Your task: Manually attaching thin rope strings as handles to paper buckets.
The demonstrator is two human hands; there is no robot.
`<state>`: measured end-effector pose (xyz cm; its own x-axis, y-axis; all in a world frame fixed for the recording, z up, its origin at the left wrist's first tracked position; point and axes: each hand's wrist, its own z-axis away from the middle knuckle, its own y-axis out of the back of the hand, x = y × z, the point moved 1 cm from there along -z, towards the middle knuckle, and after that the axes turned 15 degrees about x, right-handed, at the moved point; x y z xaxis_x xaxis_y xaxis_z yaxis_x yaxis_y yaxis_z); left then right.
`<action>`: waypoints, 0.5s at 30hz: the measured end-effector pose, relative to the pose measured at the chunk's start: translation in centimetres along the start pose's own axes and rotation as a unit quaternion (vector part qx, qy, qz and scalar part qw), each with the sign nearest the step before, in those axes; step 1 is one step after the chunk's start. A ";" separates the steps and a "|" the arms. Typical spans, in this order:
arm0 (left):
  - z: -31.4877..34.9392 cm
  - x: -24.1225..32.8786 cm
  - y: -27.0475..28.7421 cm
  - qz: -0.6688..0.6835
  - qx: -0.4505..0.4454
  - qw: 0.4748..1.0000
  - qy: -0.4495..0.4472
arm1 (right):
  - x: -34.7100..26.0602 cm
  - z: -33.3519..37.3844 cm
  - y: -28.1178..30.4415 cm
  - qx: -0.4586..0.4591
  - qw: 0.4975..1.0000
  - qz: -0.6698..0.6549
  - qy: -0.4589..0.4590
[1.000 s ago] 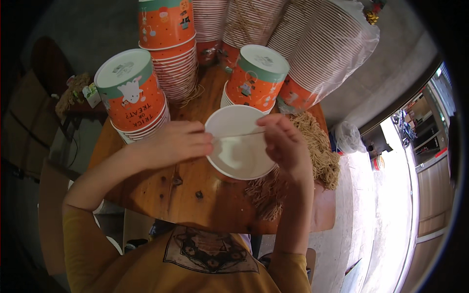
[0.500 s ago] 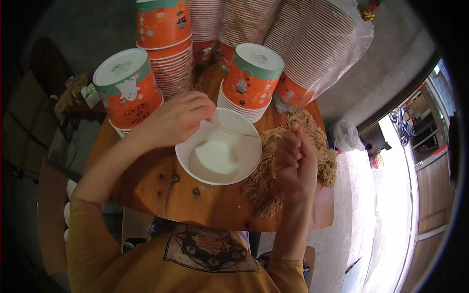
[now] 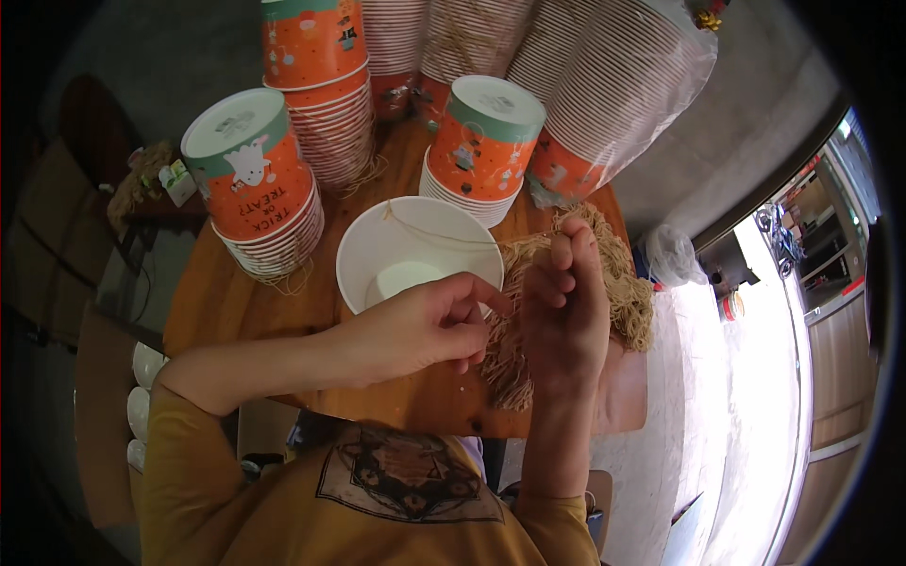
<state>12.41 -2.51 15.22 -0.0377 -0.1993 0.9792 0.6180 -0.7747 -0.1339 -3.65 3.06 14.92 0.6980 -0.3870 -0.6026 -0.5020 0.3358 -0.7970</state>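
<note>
A white paper tub (image 3: 363,250) stands on the wooden table in front of me, open side up. A thin tan string (image 3: 425,234) lies across its mouth from the far rim toward the right. My right hand (image 3: 566,321) is raised beside the tub with its fingers curled and pinched on the string. My left hand (image 3: 444,325) crosses the tub's near rim, its fingers bent but apart, close to my right hand. I see nothing in it. Under and behind my right hand lies a tangled bundle of tan string (image 3: 623,269).
Upside-down stacks of orange and green printed tubs stand at the left (image 3: 236,189), at the back (image 3: 316,47) and behind the white tub (image 3: 486,141). Plastic-wrapped tub stacks (image 3: 613,104) fill the back right. The table (image 3: 255,321) has its near edge at my body.
My left hand has moved from the tub's far left rim to its near right side, next to my right hand. The right hand has hardly moved.
</note>
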 end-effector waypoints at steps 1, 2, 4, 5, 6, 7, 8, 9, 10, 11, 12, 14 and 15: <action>0.0 -0.3 -0.2 -0.001 -0.001 1.000 0.000 | 0.1 0.0 0.3 0.001 1.000 -0.001 0.001; -0.1 -0.6 -0.3 0.001 0.012 1.000 -0.018 | 0.3 0.0 0.5 0.001 1.000 -0.008 -0.025; -0.2 -0.7 -0.6 0.003 0.027 0.999 -0.036 | 0.7 0.3 0.4 0.000 0.998 -0.016 -0.053; -0.2 -0.7 -0.7 -0.027 0.020 0.999 -0.013 | 0.9 0.6 0.1 0.004 0.999 -0.018 -0.051; -0.2 -0.6 -0.9 -0.057 0.014 0.998 0.010 | 1.0 0.8 -0.2 0.007 0.999 -0.020 -0.048; 0.0 -0.5 -1.3 -0.053 0.001 0.998 0.022 | 1.0 1.0 -0.3 0.007 0.999 -0.020 -0.047; 0.0 -0.5 -1.3 -0.053 0.001 0.998 0.022 | 1.0 1.0 -0.5 0.006 0.999 -0.016 -0.032; -0.1 -0.7 -1.4 -0.108 -0.035 0.993 0.040 | 1.0 1.1 -0.5 0.005 1.000 -0.013 -0.018; -0.1 -0.9 -1.4 -0.163 -0.071 0.982 0.059 | 1.0 1.1 -0.4 0.004 1.000 -0.013 -0.018; 0.1 -1.0 -1.5 -0.163 -0.071 0.982 0.058 | 1.0 1.2 -0.1 -0.006 1.000 -0.004 -0.011; 0.5 -1.1 -1.6 -0.163 -0.059 0.984 0.040 | 1.1 1.1 0.2 -0.017 1.000 0.006 -0.004; 1.2 -1.9 -1.6 -0.165 -0.050 0.985 0.022 | 0.9 1.0 1.5 0.007 1.000 0.009 0.021; 1.7 -2.7 -1.3 -0.179 -0.038 0.983 -0.021 | 0.6 0.8 2.2 0.031 0.998 0.012 0.045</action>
<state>13.02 0.02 13.04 -0.2095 0.1175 0.9707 0.5111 -0.8332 0.2112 -3.91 4.26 12.80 0.6352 -0.4534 -0.6253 -0.4843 0.3968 -0.7797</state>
